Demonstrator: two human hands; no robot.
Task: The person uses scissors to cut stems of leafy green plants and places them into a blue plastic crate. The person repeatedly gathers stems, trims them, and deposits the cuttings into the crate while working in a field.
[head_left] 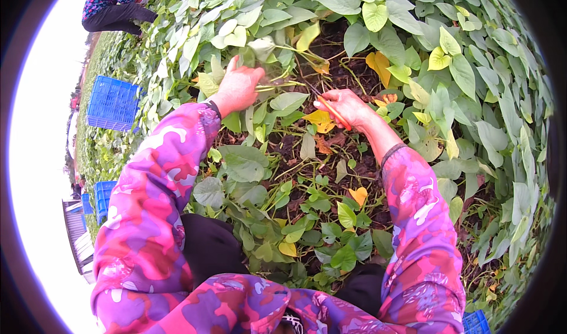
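My left hand (239, 85) is closed round several green leafy stems (282, 85), likely sweet potato vine, whose tips and leaves blur slightly. My right hand (348, 109) grips orange-handled scissors (334, 113). Their dark, thin blades reach up and left to the stems, close to the left hand; whether they are open or touching cannot be made out. Below both hands, yellow leaves (319, 120) and brown dead ones lie among cut stalks on dark soil (295, 157).
Dense heart-shaped foliage (472, 68) surrounds the patch on the right and far side. A blue plastic crate (112, 102) stands at left, with another blue crate (103, 199) nearer. A blue crate (475, 322) shows at lower right. Another person (115, 6) bends over plants at far left.
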